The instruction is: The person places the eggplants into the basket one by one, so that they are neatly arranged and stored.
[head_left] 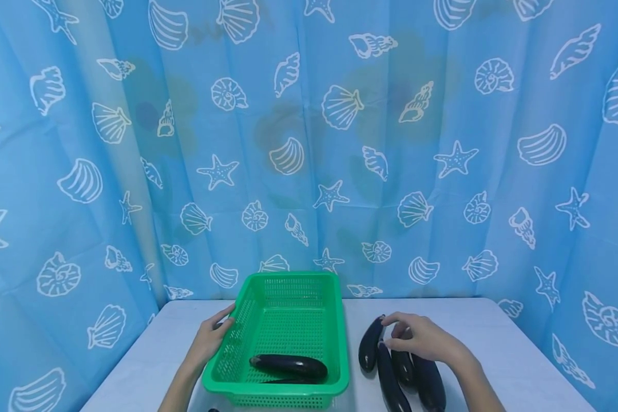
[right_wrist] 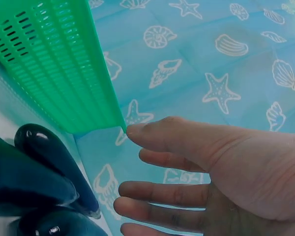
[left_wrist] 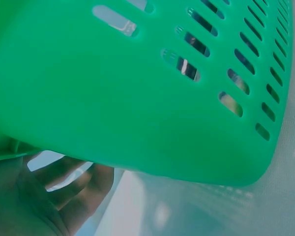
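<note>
Head camera is looking forward and down from well back, taking in green basket [head_left: 273,389] and shell-print curtain [head_left: 309,146]. Left wrist camera is facing the basket's wall (very near); right wrist's is peering past right hand [right_wrist: 231,182], sharing both with head view.

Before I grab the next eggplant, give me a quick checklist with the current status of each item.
1. Left hand at the basket's left rim: ok.
2. Firmness of its hold on the basket: cannot tell.
3. Bare floor left in the basket, beyond the eggplant inside: ok.
4. Right hand by the loose eggplants: ok.
5. Loose eggplant gripped: not ok; the fingers are spread, holding nothing.
</note>
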Available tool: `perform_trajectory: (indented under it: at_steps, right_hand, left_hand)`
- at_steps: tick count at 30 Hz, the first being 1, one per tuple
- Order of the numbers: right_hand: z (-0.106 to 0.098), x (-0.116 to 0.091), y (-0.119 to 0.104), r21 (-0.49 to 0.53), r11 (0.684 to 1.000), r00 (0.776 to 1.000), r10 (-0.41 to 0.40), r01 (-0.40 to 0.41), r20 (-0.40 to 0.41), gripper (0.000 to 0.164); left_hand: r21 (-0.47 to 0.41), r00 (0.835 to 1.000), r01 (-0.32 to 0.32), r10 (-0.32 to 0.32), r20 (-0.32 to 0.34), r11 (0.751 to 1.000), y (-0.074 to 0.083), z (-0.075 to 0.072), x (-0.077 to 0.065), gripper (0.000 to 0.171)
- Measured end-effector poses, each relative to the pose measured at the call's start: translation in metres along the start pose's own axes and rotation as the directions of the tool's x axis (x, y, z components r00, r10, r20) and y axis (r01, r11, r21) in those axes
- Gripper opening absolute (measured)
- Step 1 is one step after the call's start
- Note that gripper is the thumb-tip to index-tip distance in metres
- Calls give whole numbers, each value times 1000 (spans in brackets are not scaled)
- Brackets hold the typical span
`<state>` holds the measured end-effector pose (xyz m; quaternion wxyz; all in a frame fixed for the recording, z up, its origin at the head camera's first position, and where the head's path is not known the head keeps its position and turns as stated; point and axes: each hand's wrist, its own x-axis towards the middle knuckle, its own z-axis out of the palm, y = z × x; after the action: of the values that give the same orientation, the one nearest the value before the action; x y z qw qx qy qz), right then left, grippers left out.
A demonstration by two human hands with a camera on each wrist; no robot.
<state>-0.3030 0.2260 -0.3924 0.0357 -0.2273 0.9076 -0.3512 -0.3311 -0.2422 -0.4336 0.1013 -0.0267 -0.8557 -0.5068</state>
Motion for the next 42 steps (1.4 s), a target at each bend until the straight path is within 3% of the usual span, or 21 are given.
perform_trajectory:
  at_steps: [9,20,31,42]
  right_hand:
    - [-6,-2,8,2,993,992,119,-119,-38,50]
    - [-12,-6,19,-18,982,979,186,-188,-82,53]
    - [-11,-4,30,-112,926,931,351,-361,-101,66]
    - [-10,-5,39,-58,893,895,446,-447,-31,72]
  left_hand:
    - [7,1000,-3,3,0,1000,2,0,0,46]
    - [34,1000,-12,12,2,999,3,-1,0,47]
    - [19,1000,-4,4,-4,1000,2,0,-1,47]
    - [36,1000,-10,11,-10,999,1,0,0,47]
